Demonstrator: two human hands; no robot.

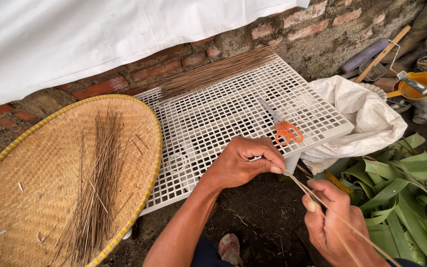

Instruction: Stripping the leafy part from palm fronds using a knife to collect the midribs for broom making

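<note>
1. Rough brick wall (124,81) with a white sheet (100,29) hung over its top backs the head view; below it lies bare dark soil (263,212).
2. On the left sits a round woven tray (35,168) with a yellow-edged rim, holding a loose heap of thin brown sticks (97,183).
3. Beside it, touching its rim, a white plastic grid (233,109) carries a neat bundle of sticks (213,71) along the wall side and orange-handled scissors (285,129) near the front edge.
4. A white sack (366,113) lies to the right, with green leaves (411,198) piled below it.
5. The left hand (245,160) is closed, fingertips pinching the upper end of a thin leaf rib (322,202).
6. The right hand (334,225) is curled around the same rib lower down; a dark, narrow thing shows at its thumb, possibly a blade, but that cannot be told for sure.
7. The rib runs slantwise between both hands, over the soil, just in front of the grid.
8. Judging from the grip, the stripping goes best with the rib kept taut, the pinch firm, and the lower hand sliding evenly so the thin stick does not snap.
</note>
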